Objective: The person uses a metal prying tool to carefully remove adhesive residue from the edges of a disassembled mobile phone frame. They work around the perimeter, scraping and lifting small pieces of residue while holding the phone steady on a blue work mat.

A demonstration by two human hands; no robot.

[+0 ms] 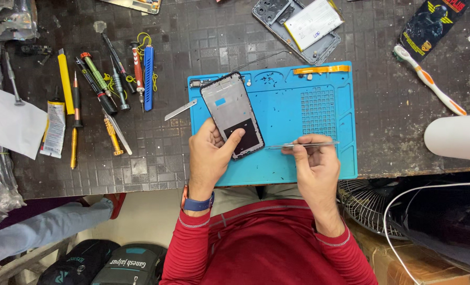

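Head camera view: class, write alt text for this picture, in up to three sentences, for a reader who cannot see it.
A person's left hand holds a bare phone frame on a blue work mat, while the right hand grips metal tweezers beside it. Screwdrivers lie in a row to the left, and an opened phone lies above the mat.
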